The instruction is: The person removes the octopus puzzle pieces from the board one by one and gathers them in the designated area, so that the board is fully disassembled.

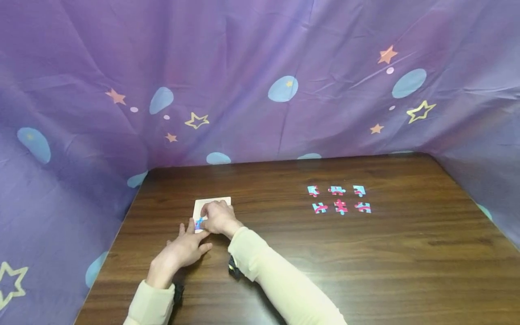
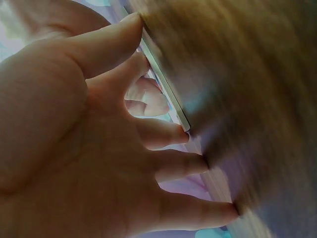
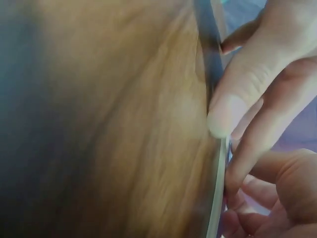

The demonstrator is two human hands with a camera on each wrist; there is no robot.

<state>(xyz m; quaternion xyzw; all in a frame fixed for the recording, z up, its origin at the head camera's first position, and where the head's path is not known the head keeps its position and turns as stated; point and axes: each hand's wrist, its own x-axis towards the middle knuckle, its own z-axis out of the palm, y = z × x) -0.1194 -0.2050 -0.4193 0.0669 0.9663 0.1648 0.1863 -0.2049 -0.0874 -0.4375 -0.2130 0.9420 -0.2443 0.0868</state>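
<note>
A small pale puzzle board (image 1: 213, 201) lies on the left part of the table. My right hand (image 1: 221, 217) is over it with fingers curled, and its fingertips pinch a blue-and-purple puzzle piece (image 1: 199, 223) at the board's near left corner. The hand covers part of the piece and most of the board. My left hand (image 1: 184, 248) rests at that corner with its fingers spread and fairly straight. In the left wrist view, its fingertips touch beside the board's thin edge (image 2: 166, 87), with other fingertips on the table.
Several loose blue-and-pink puzzle pieces (image 1: 340, 206) lie in two rows right of the middle of the brown wooden table (image 1: 365, 266). A purple curtain (image 1: 243, 58) with stars and ovals hangs behind the table and along its sides.
</note>
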